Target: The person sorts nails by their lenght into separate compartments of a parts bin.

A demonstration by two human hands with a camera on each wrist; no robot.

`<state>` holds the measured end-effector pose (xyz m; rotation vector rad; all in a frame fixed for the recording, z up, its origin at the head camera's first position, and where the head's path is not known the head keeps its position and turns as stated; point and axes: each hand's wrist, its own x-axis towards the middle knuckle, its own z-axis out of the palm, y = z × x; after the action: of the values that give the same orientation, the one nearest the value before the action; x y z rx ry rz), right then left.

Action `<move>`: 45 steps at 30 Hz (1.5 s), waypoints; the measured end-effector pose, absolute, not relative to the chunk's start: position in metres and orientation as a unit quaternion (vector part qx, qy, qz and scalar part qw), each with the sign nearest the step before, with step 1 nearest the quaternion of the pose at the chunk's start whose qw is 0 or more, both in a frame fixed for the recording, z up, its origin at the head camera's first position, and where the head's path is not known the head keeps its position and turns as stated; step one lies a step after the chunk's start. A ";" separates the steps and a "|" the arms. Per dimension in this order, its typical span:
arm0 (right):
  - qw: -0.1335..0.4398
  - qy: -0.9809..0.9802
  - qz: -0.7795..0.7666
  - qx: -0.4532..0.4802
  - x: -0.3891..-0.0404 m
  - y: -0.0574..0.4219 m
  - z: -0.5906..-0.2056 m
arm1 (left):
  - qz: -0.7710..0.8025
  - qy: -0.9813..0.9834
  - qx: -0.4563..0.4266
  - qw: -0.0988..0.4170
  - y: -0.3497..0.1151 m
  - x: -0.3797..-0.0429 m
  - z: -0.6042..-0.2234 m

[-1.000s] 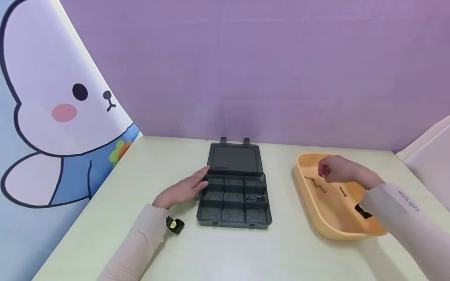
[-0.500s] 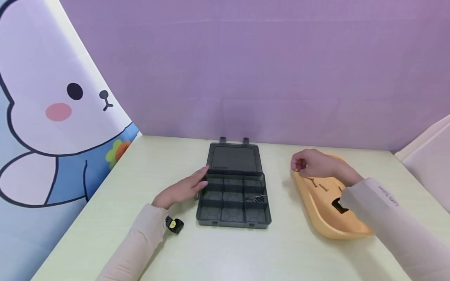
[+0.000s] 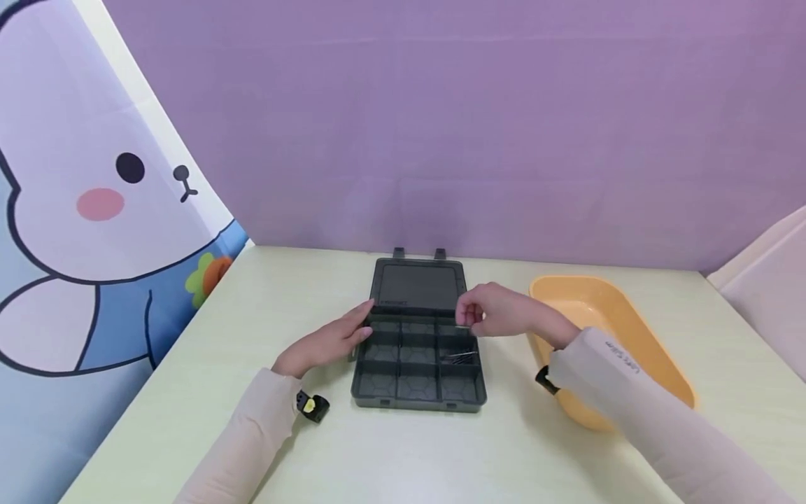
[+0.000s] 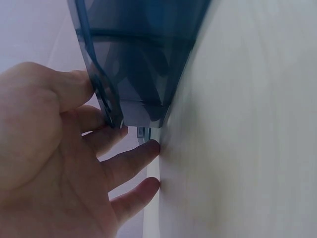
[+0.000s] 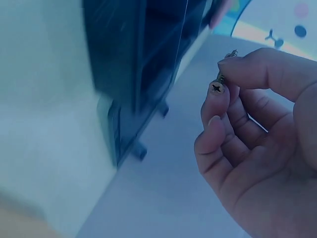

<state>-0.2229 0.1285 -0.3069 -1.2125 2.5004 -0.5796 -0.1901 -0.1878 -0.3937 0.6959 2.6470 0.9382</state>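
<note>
A dark translucent compartment box [image 3: 418, 384] lies with its lid [image 3: 418, 283] folded back. Along its left wall rests my left hand [image 3: 329, 341], fingers extended; in the left wrist view, thumb and fingertips touch the box's edge. My right hand [image 3: 499, 310] is over the back right of the box. Between thumb and fingertip it pinches a brass-coloured screw [image 5: 216, 88], whose cross-slotted head shows in the right wrist view. Several thin metal pieces, seemingly screws [image 3: 462, 357], lie in the middle right compartment.
To the right stands a yellow-orange tray [image 3: 655, 350]; my right sleeve [image 3: 636, 385] crosses over it and hides part of its inside. A purple cloth wall [image 3: 504, 140] rises behind the pale table [image 3: 403, 455], with a cartoon-printed cloth [image 3: 126, 315] at left.
My right hand has moved left from over the tray, past its rim, to above the box, with the screw in its fingers. The left hand stays at the box's side.
</note>
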 end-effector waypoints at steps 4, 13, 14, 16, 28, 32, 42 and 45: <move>0.171 0.860 -0.211 -0.432 -0.218 0.111 -0.313 | 0.325 0.906 0.243 0.121 -0.187 -0.188 -0.395; 0.166 0.856 -0.202 -0.447 -0.207 0.076 -0.323 | 0.327 0.908 0.232 0.123 -0.190 -0.181 -0.400; 0.165 0.856 -0.199 -0.448 -0.206 0.073 -0.323 | 0.326 0.909 0.231 0.122 -0.190 -0.181 -0.400; 0.162 0.857 -0.193 -0.449 -0.206 0.070 -0.324 | 0.327 0.909 0.230 0.119 -0.190 -0.181 -0.400; 0.169 0.859 -0.194 -0.442 -0.207 0.068 -0.324 | 0.328 0.909 0.231 0.112 -0.187 -0.181 -0.397; 0.168 0.861 -0.201 -0.436 -0.209 0.076 -0.320 | 0.323 0.910 0.236 0.112 -0.186 -0.182 -0.395; 0.147 0.874 -0.211 -0.412 -0.218 0.115 -0.310 | 0.320 0.910 0.239 0.111 -0.184 -0.184 -0.394; 0.134 0.881 -0.202 -0.408 -0.222 0.129 -0.308 | 0.319 0.911 0.237 0.111 -0.183 -0.185 -0.395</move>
<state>-0.2221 0.1292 -0.3075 -1.1817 2.5532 -0.5856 -0.1846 -0.1830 -0.3949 0.6955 2.6763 0.9380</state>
